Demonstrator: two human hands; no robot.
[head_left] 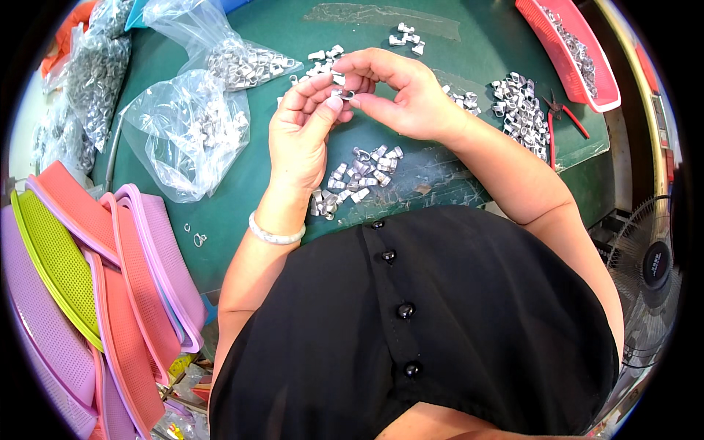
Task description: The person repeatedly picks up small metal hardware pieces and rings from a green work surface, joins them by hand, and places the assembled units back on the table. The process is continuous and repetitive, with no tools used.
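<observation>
My left hand (302, 128) and my right hand (403, 95) meet above the green table, closed at the fingertips around a small silver metal ring (346, 94). Another small silver piece (338, 78) shows by the left fingers; whether it is gripped or lies behind them I cannot tell. Below my hands spreads a loose pile of silver metal pieces (363, 172), some of them ring-shaped. Beyond my fingers lie more such pieces (319, 67), partly hidden by the left hand. A pale bracelet (276, 230) circles my left wrist.
Clear plastic bags (187, 139) of metal pieces lie at left. A larger heap (519, 110), red-handled pliers (555, 125) and a pink basket (605, 88) are at right. Stacked plastic baskets (59, 264) stand at lower left, a fan (645, 271) at lower right.
</observation>
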